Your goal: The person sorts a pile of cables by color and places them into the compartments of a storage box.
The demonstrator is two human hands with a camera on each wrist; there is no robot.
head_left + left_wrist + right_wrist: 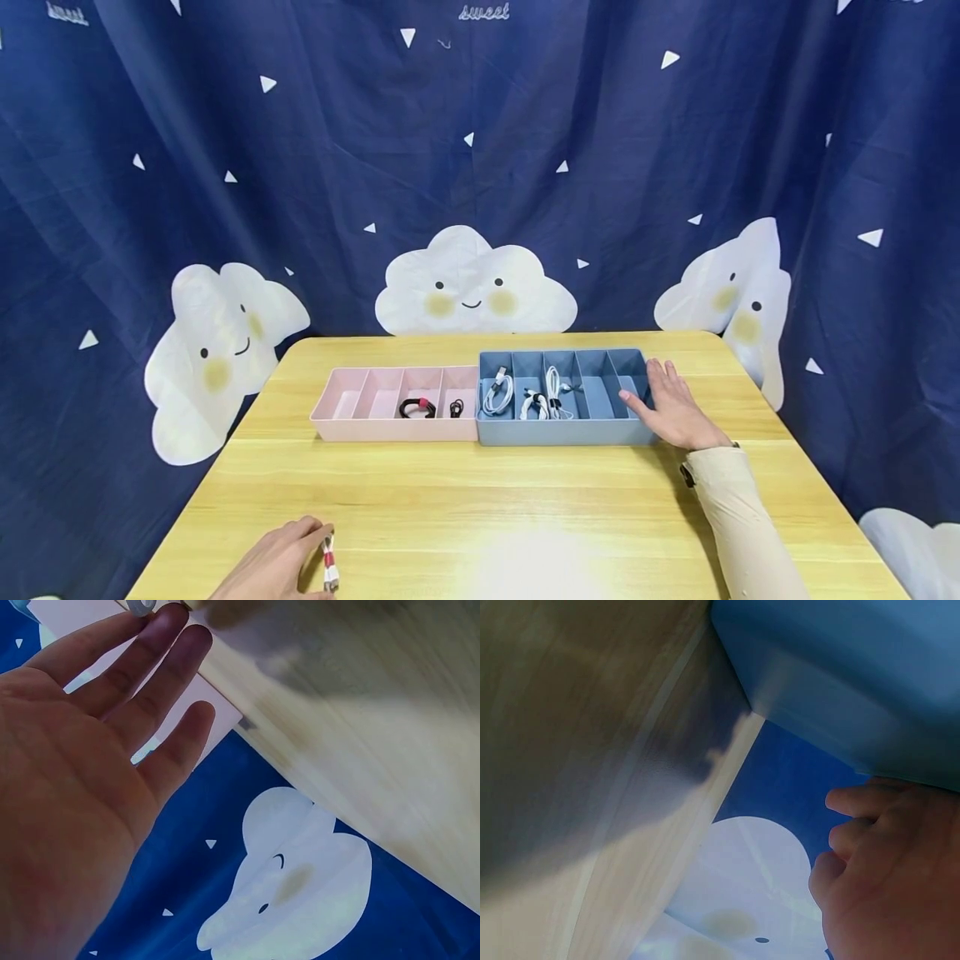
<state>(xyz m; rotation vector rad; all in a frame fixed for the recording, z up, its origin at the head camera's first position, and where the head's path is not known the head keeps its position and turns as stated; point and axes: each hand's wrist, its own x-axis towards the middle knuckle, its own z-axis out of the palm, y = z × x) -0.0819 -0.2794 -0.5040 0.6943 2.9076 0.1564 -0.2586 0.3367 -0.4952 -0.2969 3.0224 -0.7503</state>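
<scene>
In the head view, my left hand (281, 560) is low on the left, pinching a small bundled white cable (330, 565) with a red tie between thumb and fingers. A bit of white loop (140, 606) shows at its fingertips in the left wrist view. My right hand (678, 408) rests against the right end of a blue divided box (566, 432), fingers nearly straight along the outer side and thumb reaching over the rim. From the right wrist, the box's side wall (840, 697) is seen above the hand (900, 862). Several white cables (497, 396) lie in its left compartments.
Left of the blue box, touching it, stands a pink divided box (393, 429). It holds a black cable (417, 407) with a red tie and a smaller black cable (456, 408). Both stand toward the back of the wooden table (450, 500), before a dark blue curtain (337, 167).
</scene>
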